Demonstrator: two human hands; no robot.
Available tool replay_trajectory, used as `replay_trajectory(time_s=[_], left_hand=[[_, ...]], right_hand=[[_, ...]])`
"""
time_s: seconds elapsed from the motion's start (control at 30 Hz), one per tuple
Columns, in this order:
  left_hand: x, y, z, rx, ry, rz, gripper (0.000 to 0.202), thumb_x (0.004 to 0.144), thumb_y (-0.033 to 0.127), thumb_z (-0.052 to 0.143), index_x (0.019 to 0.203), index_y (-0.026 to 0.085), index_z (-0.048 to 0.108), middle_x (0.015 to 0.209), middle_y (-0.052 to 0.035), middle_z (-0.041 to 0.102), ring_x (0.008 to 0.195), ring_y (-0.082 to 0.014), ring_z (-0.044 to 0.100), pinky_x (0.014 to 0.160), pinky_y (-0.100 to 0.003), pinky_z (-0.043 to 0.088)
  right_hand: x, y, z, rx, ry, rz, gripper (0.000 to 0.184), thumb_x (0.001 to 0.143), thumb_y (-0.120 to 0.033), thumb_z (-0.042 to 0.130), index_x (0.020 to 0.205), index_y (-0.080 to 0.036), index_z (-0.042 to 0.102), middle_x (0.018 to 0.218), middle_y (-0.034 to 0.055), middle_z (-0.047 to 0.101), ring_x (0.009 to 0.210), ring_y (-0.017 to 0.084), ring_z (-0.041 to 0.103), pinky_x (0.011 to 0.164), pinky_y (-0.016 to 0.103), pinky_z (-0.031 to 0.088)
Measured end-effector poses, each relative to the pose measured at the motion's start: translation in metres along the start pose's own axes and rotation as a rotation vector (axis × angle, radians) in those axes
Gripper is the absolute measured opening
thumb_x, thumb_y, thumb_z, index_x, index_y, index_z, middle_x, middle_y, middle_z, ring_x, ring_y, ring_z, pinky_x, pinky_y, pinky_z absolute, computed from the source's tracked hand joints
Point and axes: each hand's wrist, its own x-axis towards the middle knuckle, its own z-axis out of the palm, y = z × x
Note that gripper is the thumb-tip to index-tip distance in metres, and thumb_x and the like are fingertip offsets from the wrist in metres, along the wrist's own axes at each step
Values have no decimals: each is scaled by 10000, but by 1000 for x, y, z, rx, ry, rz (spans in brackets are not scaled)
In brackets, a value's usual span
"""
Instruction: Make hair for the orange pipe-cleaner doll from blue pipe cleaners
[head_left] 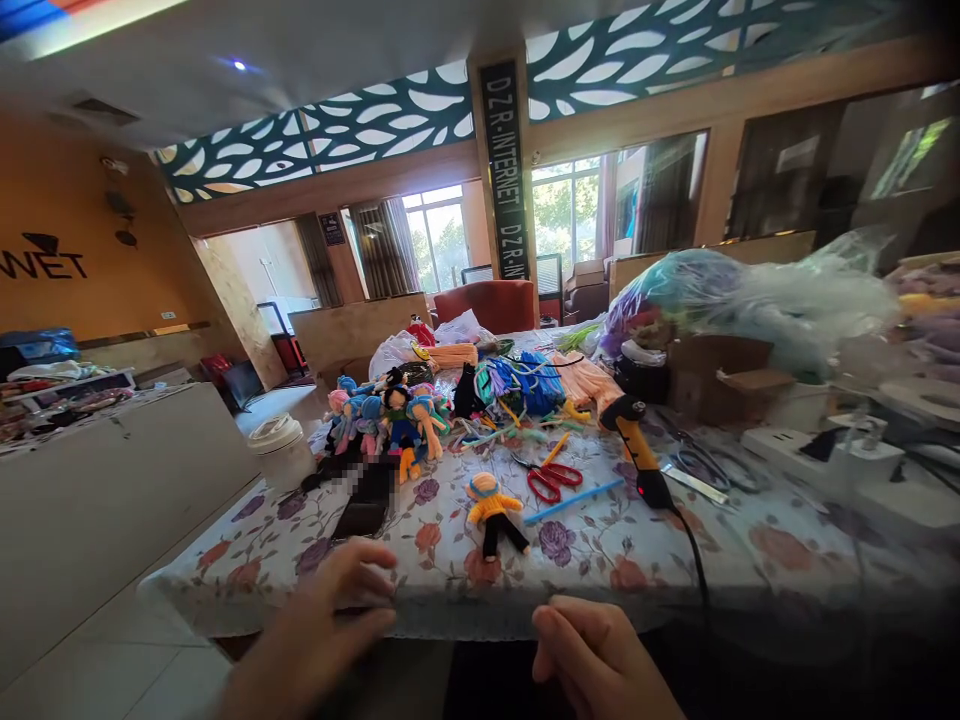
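My left hand (341, 610) is raised at the table's front edge, slightly blurred, its thumb and curled fingers apart with nothing between them. To the right, my right hand (592, 650) is closed, thumb pressed against the bent fingers; whatever it may hold is hidden. Beyond both hands a small doll (495, 510) with a yellow top, black trousers and a blue band on its head lies on the flowered tablecloth (427, 580). Red-handled scissors (553, 482) and a blue fuzzy stem (574, 502) lie just past it. Neither hand touches the doll.
A yellow-and-black glue gun (637, 455) stands at the right, its cable running off the front edge. Several finished dolls (397, 415) are heaped at the left by a white jar (281, 450). Bundles of coloured stems (532, 380) and a cardboard box (716, 375) fill the back.
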Motion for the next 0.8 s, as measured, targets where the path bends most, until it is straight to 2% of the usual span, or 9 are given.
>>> replay_trajectory(time_s=[0.03,0.1,0.2,0.33,0.43,0.57,0.63,0.73,0.8], left_hand=[[2,5,17,18,-187,-19,283,617,200,801,888,213,718,812,-40,722,782,-226,667,714,-308,517],[2,13,47,-84,-411,-58,183,688,252,745,855,195,701,834,-55,710,816,-219,657,759,-309,494],[1,21,79,-277,-539,-102,220,696,349,735,803,171,662,783,-38,667,753,-174,607,706,-271,456],[2,18,97,-427,-635,-162,335,685,445,743,754,168,567,704,-26,630,683,-157,568,635,-263,411],[0,14,100,-454,-622,-185,353,713,460,724,707,172,519,658,-1,583,636,-135,542,609,-253,396],[-1,6,88,-333,-604,-176,332,725,458,712,723,167,552,710,-2,570,667,-135,531,639,-261,406],[2,-1,79,-260,-606,-193,329,718,466,712,768,170,578,758,-11,589,706,-153,542,675,-282,424],[8,-14,65,-168,-578,-234,336,700,474,719,805,178,601,791,-15,609,772,-179,554,721,-302,434],[14,-24,60,-147,-523,-265,353,681,489,728,814,183,614,801,-13,619,812,-190,559,744,-303,434]], right_hand=[[1,1,0,-16,4,4,528,825,-614,506,517,-201,625,348,-62,299,339,76,298,403,235,254],[4,3,-1,-50,-21,-1,520,837,-589,499,519,-197,627,340,-61,305,339,78,296,408,238,247],[10,4,-1,-101,-57,-20,493,849,-537,494,519,-191,617,354,-50,339,389,94,362,440,232,275],[14,5,1,-168,-92,-34,436,864,-436,481,549,-169,622,463,-20,478,476,96,435,485,215,310],[14,8,5,-276,-155,-39,414,864,-396,473,562,-156,625,516,0,544,498,97,453,472,211,293],[14,14,5,-506,-203,-33,371,870,-331,454,587,-162,625,511,2,559,484,106,465,464,224,271],[17,14,-2,-592,-122,-61,349,882,-311,442,615,-173,620,549,10,586,530,130,514,493,231,305],[28,12,-17,-650,82,-115,169,863,-235,487,802,-197,640,695,3,649,630,150,580,593,244,375],[38,10,-23,-728,171,-116,131,835,-194,534,915,-218,635,768,-5,670,682,165,613,641,264,386]])
